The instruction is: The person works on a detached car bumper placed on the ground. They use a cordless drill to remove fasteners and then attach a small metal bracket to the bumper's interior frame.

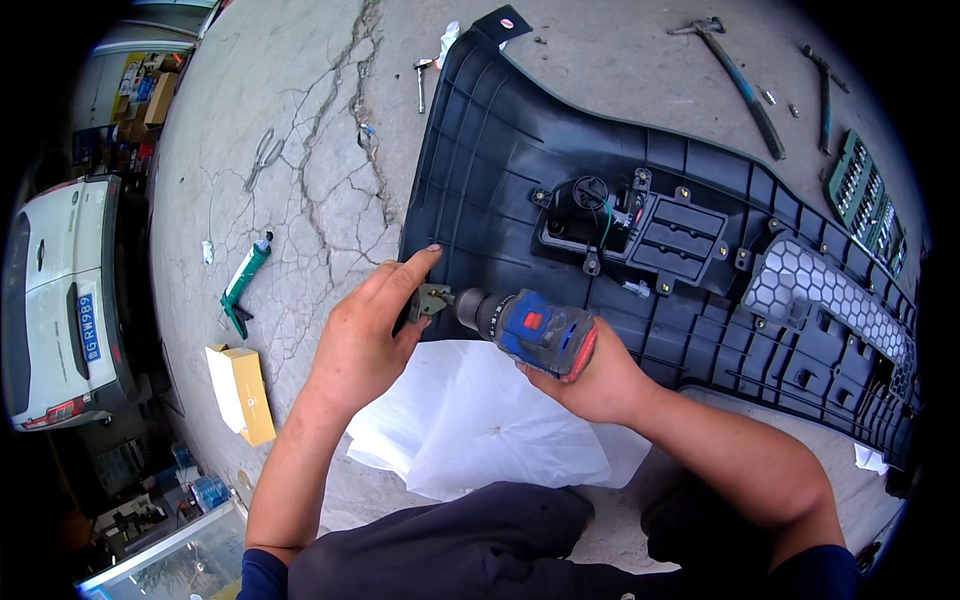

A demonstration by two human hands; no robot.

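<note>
My right hand is wrapped round the handle of a blue and black cordless drill with a red base. Its chuck points left, and the tip meets a small greenish metal bracket. That bracket sits at the near left edge of a large black moulded plastic panel, which lies with its ribbed side up. My left hand pinches the bracket, thumb below and forefinger stretched along the panel above it. Whether the bit is in a screw is too small to tell.
A white plastic sheet lies under the panel's near side. On the cracked concrete are a green caulking gun, a yellow box, pliers, a ratchet, two hammers and a socket set. A white vehicle stands left.
</note>
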